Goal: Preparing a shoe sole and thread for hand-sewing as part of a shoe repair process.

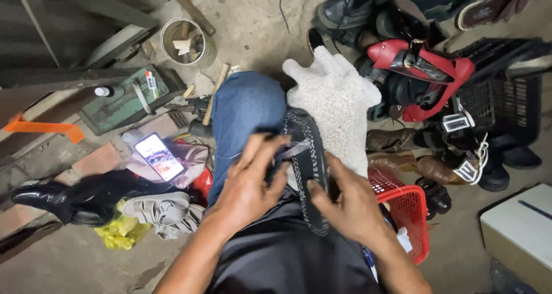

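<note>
black woven strap [307, 167] lies across the person's lap, running from the knee down toward the dark apron. left hand [248, 182] fingers spread and partly curled, fingertips on the strap's upper part beside a clear strip [293, 150]; cannot tell if it pinches it. right hand [345, 202] curled, thumb and fingers pinching the strap's lower edge. white fuzzy cloth [336, 95] sits over the right knee, touching the strap; blue jeans knee [244, 107] beside it. red plastic basket [405, 205] just right of the right hand. phone [159, 156] with lit screen on the left, beige sandals [164, 210] near it. further off, metal can [187, 41] and a heap of shoes with a red sandal [422, 70].
</note>
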